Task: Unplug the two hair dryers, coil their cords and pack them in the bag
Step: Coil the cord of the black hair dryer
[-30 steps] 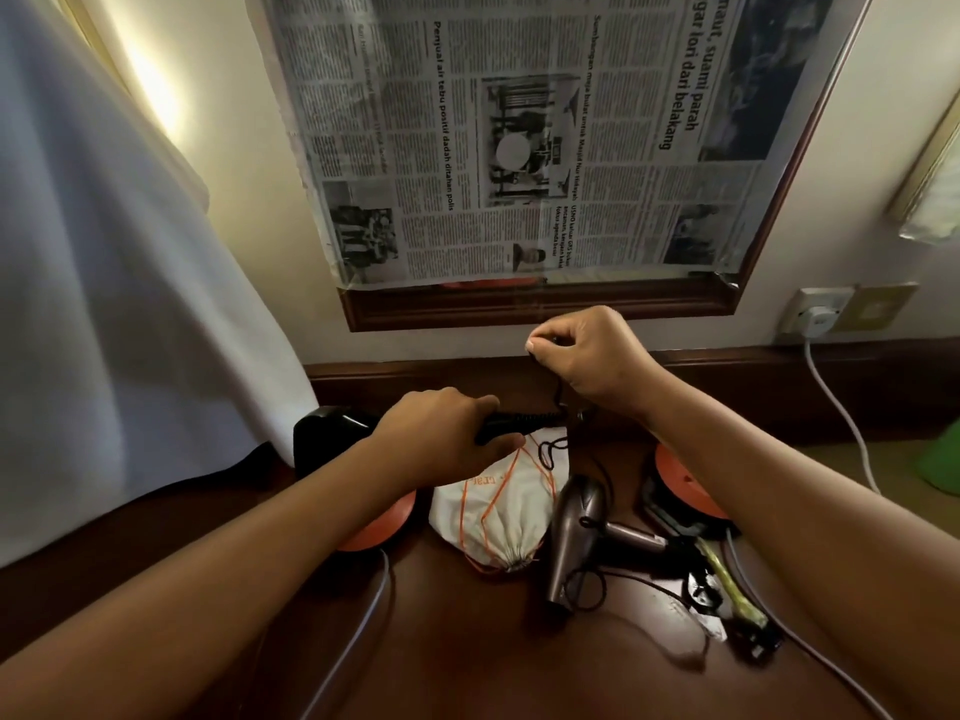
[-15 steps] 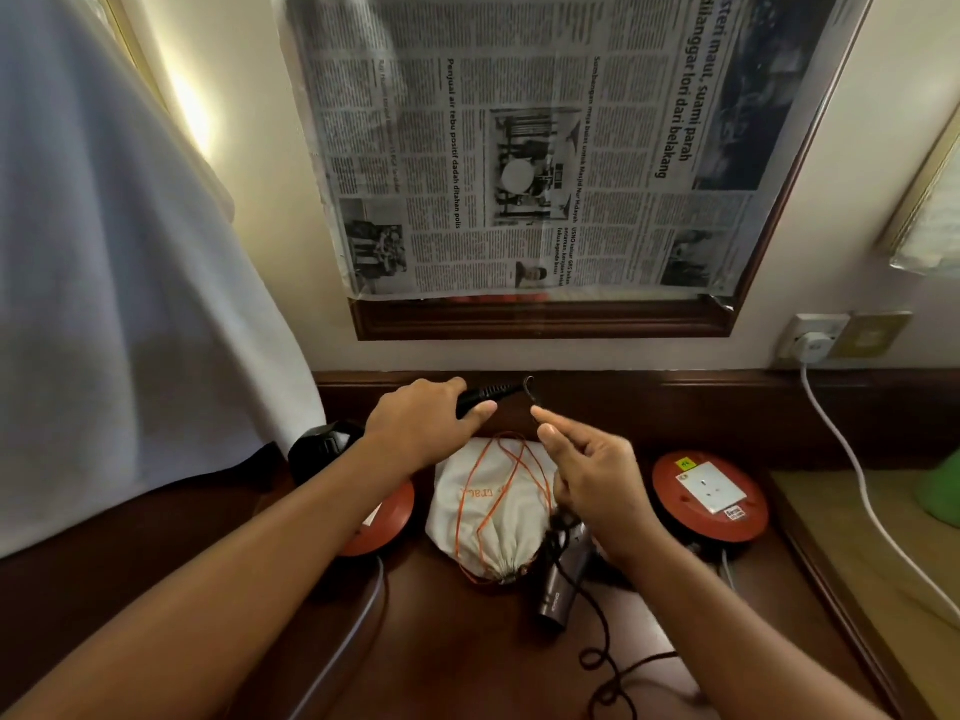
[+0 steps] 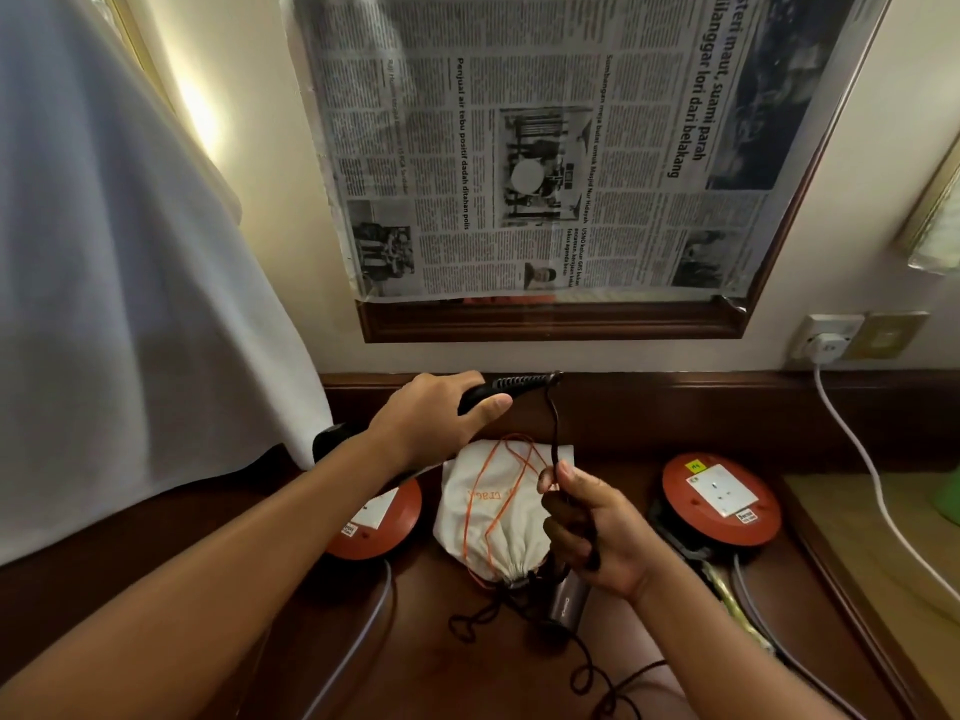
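Observation:
My left hand grips the handle of a black hair dryer, lifted above the desk with its ribbed cord sleeve pointing right. Its black cord drops from the sleeve into my right hand, which holds the cord in curled fingers. A white drawstring bag with orange strings lies on the desk between my hands. The second, grey hair dryer lies just below my right hand, mostly hidden, and loose black cord trails toward the front edge.
Two round orange extension reels sit on the brown desk, one under my left forearm and one at right with a white socket. A white plug sits in the wall socket, its white cable running down right. A white curtain hangs at left.
My left hand has raised the black dryer higher. My right hand has dropped from beside the cord sleeve down along the cord and closed its fingers round it.

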Demonstrator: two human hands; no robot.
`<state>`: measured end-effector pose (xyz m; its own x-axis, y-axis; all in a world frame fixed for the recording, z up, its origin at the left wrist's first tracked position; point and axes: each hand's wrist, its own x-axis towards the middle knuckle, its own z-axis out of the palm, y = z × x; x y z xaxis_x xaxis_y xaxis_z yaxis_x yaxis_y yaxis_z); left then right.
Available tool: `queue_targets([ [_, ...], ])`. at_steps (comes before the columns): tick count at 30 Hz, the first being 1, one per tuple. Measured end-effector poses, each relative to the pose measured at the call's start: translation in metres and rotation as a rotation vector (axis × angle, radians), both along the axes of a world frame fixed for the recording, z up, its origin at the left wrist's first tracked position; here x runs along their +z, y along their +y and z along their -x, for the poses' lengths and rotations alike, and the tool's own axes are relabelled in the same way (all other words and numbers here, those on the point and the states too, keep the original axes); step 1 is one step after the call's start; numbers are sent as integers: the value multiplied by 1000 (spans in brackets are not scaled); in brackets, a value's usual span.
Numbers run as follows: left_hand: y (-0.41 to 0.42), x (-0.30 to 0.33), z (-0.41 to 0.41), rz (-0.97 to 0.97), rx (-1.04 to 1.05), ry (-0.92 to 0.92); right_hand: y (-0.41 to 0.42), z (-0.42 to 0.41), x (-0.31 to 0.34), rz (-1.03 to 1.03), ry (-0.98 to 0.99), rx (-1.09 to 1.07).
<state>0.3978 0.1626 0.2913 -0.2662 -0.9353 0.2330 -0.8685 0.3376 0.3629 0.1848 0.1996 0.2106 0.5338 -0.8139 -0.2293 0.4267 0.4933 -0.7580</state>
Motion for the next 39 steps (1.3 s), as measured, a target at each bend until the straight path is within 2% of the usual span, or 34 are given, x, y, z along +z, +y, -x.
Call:
queue_targets([
  [4,4,11,-4,-51,-114,-10,-33,15,-2,88,123,131],
  [11,8,17,-5,-78,-206,-72,-78,28,38,242,387,131],
  [18,6,21,-1,-79,-184,-313,-95,30,86,510,668,0],
  [24,1,23,5,-83,-111,-572,-89,22,105,834,904,-175],
  [32,-6,19,7,-121,-24,-557,-70,18,103,1035,1006,-335],
  [39,-12,17,12,-130,119,-463,-47,13,85,984,981,-395],
])
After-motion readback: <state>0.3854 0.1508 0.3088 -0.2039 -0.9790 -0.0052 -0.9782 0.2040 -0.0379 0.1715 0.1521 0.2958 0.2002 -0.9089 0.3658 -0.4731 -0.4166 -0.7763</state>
